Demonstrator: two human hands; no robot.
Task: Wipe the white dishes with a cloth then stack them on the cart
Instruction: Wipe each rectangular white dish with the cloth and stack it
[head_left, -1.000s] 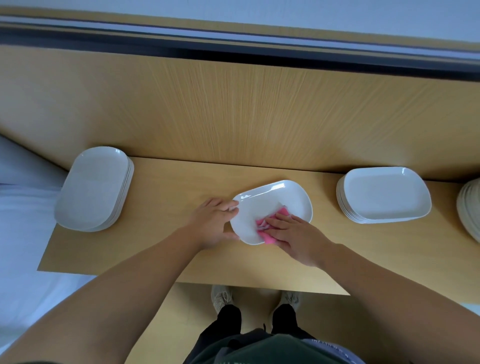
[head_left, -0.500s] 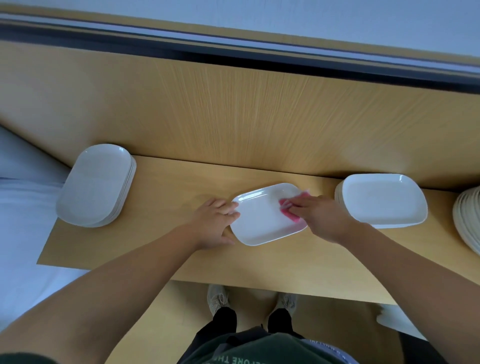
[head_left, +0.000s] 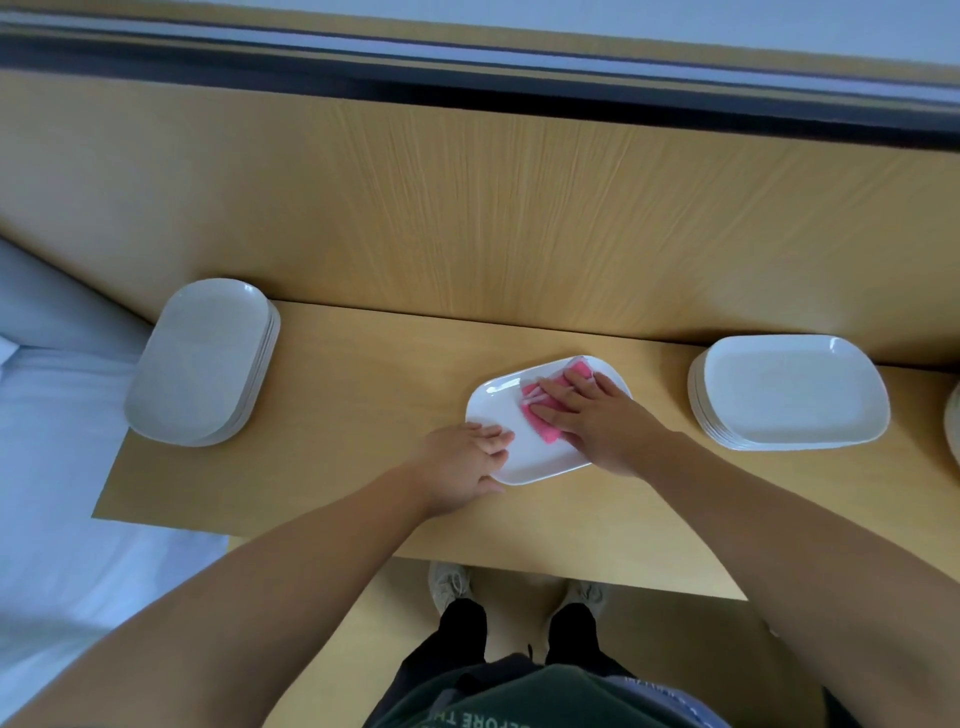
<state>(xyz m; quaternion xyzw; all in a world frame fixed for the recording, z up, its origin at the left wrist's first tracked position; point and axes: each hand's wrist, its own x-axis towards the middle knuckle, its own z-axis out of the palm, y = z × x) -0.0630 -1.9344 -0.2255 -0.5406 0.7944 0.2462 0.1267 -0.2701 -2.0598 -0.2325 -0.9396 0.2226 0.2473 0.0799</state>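
A single white dish (head_left: 506, 415) lies on the wooden shelf in front of me. My left hand (head_left: 460, 467) holds its left rim, fingers over the top and thumb along the near edge. My right hand (head_left: 597, 421) lies flat on a pink cloth (head_left: 545, 410) and presses it onto the dish's right half with straight fingers. A stack of white oval dishes (head_left: 202, 364) stands at the shelf's left end. To the right stands another stack of white rectangular dishes (head_left: 789, 392).
The wooden shelf (head_left: 363, 415) backs onto an upright wooden panel (head_left: 467, 208). More white dishes (head_left: 955, 421) show at the far right edge. White bedding (head_left: 47, 467) lies to the left. My feet stand below the shelf's front edge.
My right hand swept the pink cloth from the dish's near side up to its far right end, then back toward the middle. My left hand stayed on the left rim.
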